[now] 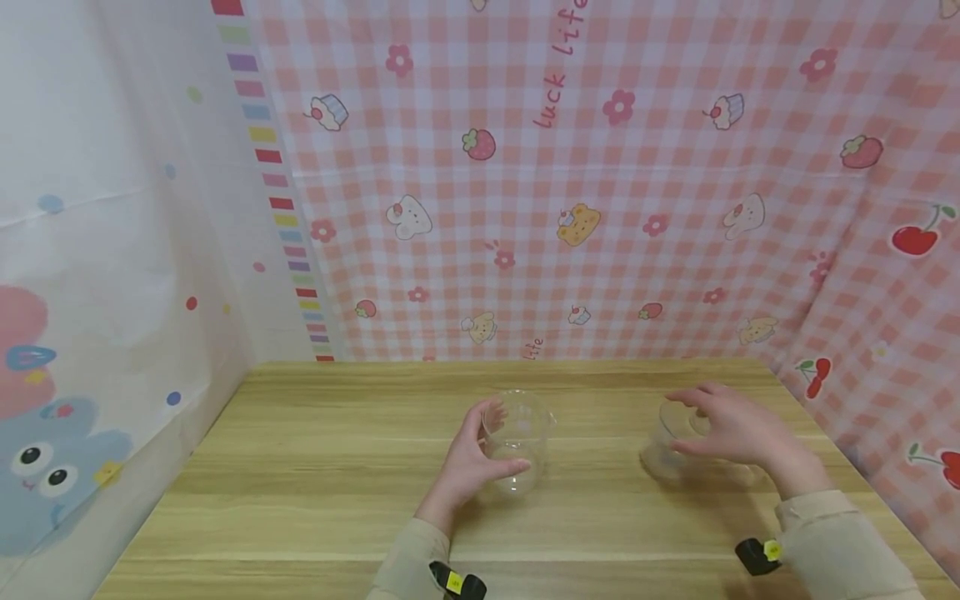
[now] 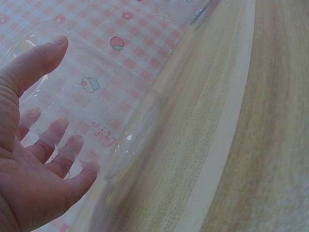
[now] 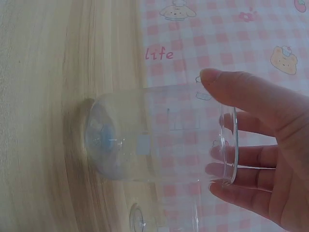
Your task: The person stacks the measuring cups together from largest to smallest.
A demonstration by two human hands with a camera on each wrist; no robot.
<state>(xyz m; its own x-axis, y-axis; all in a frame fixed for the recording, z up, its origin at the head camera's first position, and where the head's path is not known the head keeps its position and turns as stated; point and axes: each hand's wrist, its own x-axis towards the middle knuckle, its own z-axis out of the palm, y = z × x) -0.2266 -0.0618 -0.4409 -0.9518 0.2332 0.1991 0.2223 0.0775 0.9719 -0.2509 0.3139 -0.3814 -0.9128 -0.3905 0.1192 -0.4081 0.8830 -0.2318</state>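
Note:
In the head view, a clear round container (image 1: 517, 429) is upright near the table's middle. My left hand (image 1: 468, 462) curves round its left side, thumb in front; the left wrist view has the fingers (image 2: 58, 140) behind the clear wall. Further right, my right hand (image 1: 738, 429) holds a second clear container (image 1: 663, 446) from above, near its rim. In the right wrist view this container (image 3: 140, 135) has thumb and fingers of the hand (image 3: 270, 140) on opposite sides of its rim end, its base close to the wood.
Another clear vessel (image 3: 166, 217) shows partly at the lower edge of the right wrist view, beside the held one. The wooden table (image 1: 322, 483) meets a pink checked cloth (image 1: 525, 275) behind and a white printed cloth (image 1: 112, 250) at the left.

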